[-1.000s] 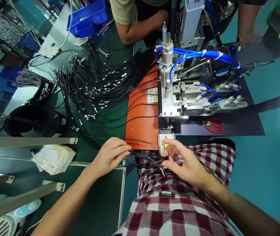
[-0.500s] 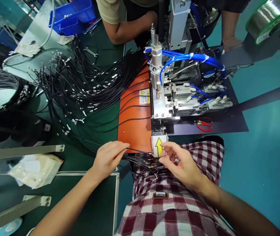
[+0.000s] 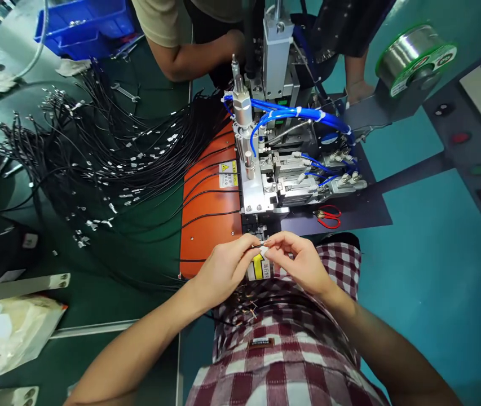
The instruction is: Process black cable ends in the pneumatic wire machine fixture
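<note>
Just in front of the machine's near end, my left hand (image 3: 229, 264) pinches a black cable (image 3: 193, 260) close to its tip. My right hand (image 3: 298, 260) meets it there, thumb and forefinger closed at the cable's end; the fine wires between the fingertips are too small to make out. Under both hands is a white label with a yellow arrow (image 3: 258, 267), partly covered. Several black cables run across the orange plate (image 3: 206, 237) into the clamping machine (image 3: 254, 192). Below my left hand, stripped wire ends (image 3: 248, 307) hang over the checkered apron (image 3: 274, 366).
A large heap of black cables (image 3: 138, 163) covers the green table on the left. Red-handled snips (image 3: 329, 216) lie right of the machine, below a solder wire spool (image 3: 413, 59). Blue bins (image 3: 83, 28) and a wrench (image 3: 126, 93) are further back. Across the table rests a co-worker's arm (image 3: 202, 56).
Both hands have moved up toward the machine and come together at the cable's tip. My right fingers, apart before, have closed there. The whole view has shifted rightward.
</note>
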